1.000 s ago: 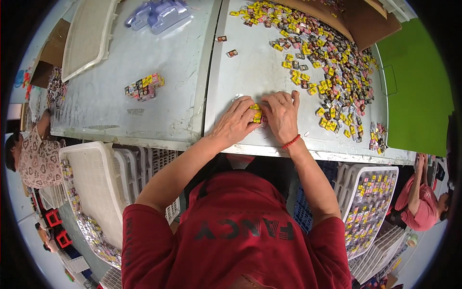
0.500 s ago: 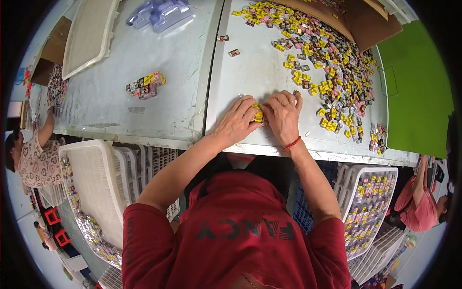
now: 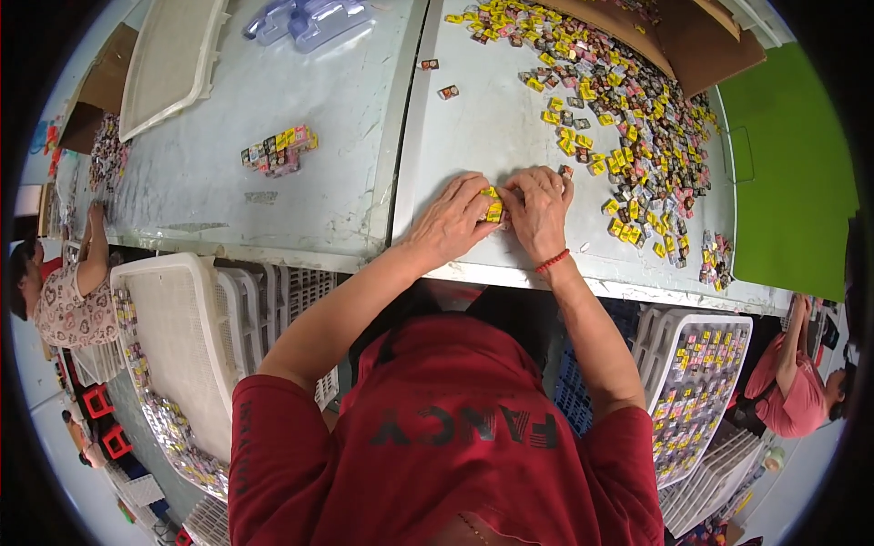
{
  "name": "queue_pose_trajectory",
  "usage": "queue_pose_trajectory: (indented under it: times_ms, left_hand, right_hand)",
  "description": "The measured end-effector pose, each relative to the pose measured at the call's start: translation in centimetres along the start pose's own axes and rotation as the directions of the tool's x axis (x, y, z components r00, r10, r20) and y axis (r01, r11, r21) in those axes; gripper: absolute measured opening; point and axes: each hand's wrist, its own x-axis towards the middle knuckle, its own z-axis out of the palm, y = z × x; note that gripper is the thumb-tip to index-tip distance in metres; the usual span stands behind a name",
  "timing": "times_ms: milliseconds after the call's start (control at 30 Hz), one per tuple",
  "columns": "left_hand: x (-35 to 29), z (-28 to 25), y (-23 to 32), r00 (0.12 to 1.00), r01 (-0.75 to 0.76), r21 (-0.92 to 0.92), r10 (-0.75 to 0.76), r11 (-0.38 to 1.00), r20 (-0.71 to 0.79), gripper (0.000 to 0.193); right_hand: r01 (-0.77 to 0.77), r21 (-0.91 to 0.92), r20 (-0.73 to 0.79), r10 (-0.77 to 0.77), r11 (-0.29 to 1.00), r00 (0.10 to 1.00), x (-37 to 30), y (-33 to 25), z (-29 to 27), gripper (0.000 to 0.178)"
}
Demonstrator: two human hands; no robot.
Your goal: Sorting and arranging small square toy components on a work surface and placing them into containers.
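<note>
Above the table [image 3: 346, 205], near its front edge, my two hands meet over a small cluster of yellow boxes [image 3: 492, 207]. My left hand [image 3: 451, 218] is closed round the cluster's left side, with its thumb along the near side. From the right, my right hand [image 3: 539, 211] presses its thumb and fingertips together against the cluster; those fingers partly hide what they pinch. One small dark box [image 3: 566, 171] lies beside the right hand's outer fingers. To the left rests a joined block of little yellow, pink and black boxes [image 3: 278, 151].
A large spread of small boxes [image 3: 628, 136] covers the table's right, by an open cardboard box [image 3: 710, 55]. Clear plastic trays [image 3: 314, 20] sit at the back. White crates [image 3: 168, 355] stand below the front edge. Co-workers are at both sides [image 3: 77, 300].
My hands stay together at the cluster, with slight finger shifts; more of its yellow face shows. The view has shifted slightly. At far left, the co-worker's arm has moved.
</note>
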Motion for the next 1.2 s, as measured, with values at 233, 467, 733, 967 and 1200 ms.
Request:
queue_pose_trajectory:
  times_ms: [233,467,733,967,1200]
  left_hand:
    - [-0.9,-2.9,-1.2,0.942,0.122,0.008,-0.114,0.992,-0.317,0.019]
    - [-0.5,-5.2,-1.2,0.700,0.638,-0.440,-0.714,0.632,-0.011,0.029]
    - [-0.5,-4.8,-1.9,0.689,0.657,-0.392,-0.724,0.643,-0.034,0.026]
    - [-2.6,-15.3,-6.7,0.548,0.571,-0.257,-0.595,0.779,-0.588,0.023]
    - [-5.6,-22.3,-12.7,0.297,0.766,-0.201,-0.613,0.611,-0.732,0.025]
  right_hand:
    - [0.061,0.036,-0.174,-0.053,0.998,0.983,-2.0,1.4,-3.7,0.012]
    - [-0.518,0.430,0.293,0.429,0.739,0.855,-3.8,3.3,-3.1,0.026]
    - [-0.555,0.713,0.418,0.375,0.429,0.827,-2.4,1.3,-2.0,0.023]
    - [-0.498,0.777,0.490,0.129,0.385,0.862,7.0,-9.4,2.3,0.027]
    - [-0.464,0.680,0.536,0.046,0.567,0.843,14.6,-18.0,9.8,0.032]
